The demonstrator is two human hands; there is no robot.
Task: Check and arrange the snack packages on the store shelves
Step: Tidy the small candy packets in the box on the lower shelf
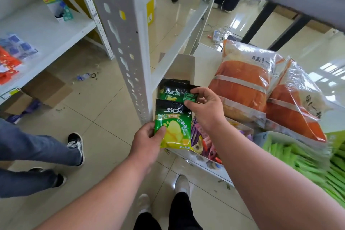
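Fingers of the left hand [147, 139] pinched a glossy green-and-black foil snack pouch [172, 127] by its lower edge; the right hand [202, 107] gripped a second matching pouch [174, 92] just above, over the brown cardboard box [182, 70]. Such slick foil, held only at corners, could slip floorward.

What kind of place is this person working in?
Probably a small shop or stockroom being stocked. White metal shelving holds orange snack bags and green packets; both hands hold green mango sachets, and cardboard lies on the tiled floor.
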